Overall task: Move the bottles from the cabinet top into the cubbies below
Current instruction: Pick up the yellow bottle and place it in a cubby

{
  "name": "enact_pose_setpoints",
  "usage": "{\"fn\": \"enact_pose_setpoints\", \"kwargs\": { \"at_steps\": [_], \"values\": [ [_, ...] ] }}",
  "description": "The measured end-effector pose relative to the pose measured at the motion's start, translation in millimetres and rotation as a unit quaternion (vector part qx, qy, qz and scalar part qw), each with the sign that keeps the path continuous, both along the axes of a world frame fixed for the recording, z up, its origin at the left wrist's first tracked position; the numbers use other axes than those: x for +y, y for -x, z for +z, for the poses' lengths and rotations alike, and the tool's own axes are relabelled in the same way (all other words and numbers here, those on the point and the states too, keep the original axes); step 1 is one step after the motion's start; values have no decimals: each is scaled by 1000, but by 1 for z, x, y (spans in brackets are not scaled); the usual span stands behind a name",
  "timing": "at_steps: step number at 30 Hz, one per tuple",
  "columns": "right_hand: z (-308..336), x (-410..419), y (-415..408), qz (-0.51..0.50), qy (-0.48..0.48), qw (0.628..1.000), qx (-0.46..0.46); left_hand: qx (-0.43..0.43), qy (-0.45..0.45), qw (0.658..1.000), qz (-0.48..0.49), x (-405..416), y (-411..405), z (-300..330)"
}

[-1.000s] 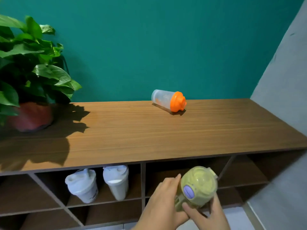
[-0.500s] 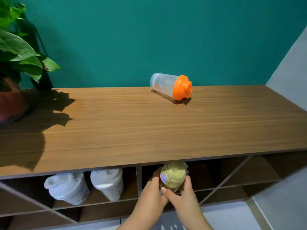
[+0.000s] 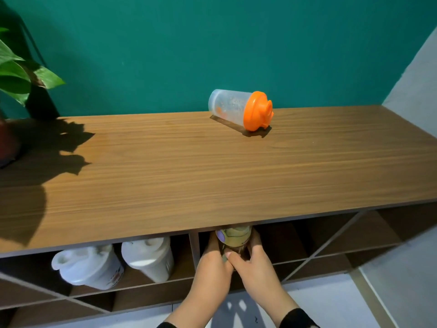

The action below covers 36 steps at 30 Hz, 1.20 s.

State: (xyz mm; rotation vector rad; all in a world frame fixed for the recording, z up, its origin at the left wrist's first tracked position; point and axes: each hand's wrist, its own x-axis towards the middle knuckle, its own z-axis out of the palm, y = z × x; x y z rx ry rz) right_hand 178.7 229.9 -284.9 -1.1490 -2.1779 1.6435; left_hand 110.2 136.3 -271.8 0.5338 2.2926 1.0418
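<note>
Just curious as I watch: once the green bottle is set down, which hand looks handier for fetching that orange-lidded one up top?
Probably the right hand: the orange-lidded bottle lies right of centre on the cabinet top, nearer that side than the left hand.

The cabinet top [image 3: 212, 176] lies open across its middle and right; only 1 orange-lidded bottle [image 3: 241, 110] on its side near the back wall and a plant [image 3: 16, 74] at far left stand in the way. Below, 2 white bottles [image 3: 113, 263] fill the left cubby; both hands [image 3: 236, 263] and a green bottle [image 3: 234, 236] block the middle cubby's mouth. The right cubbies [image 3: 354, 235] look clear, though dim.
</note>
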Motion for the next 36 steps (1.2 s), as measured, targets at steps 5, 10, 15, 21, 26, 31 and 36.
{"fn": "enact_pose_setpoints", "kwargs": {
  "at_steps": [5, 10, 15, 21, 26, 31, 36],
  "values": [
    [1, -1, 0, -4, 1, 1000, -19, -14, 1, 1000, 0, -1, -6, 8],
    [5, -2, -3, 6, -4, 997, -73, -22, 30, 999, -9, -4, -9, 11],
    [13, -6, -6, 19, -24, 995, -95, -28, 41, 999, -22, -12, -18, 26],
    [45, -21, -35, 7, -48, 991, -121, -22, -23, 999, -20, -45, -38, 69],
    [127, -32, -73, 12, -203, 976, 81, 124, -140, 981, -45, -70, -44, 126],
    [165, 23, -33, -10, -279, 947, 160, 247, -190, 950, -9, -29, 36, 160],
    [154, 101, 38, -53, -224, 971, 58, 289, -18, 955, -63, 16, 120, 152]
  ]
}}
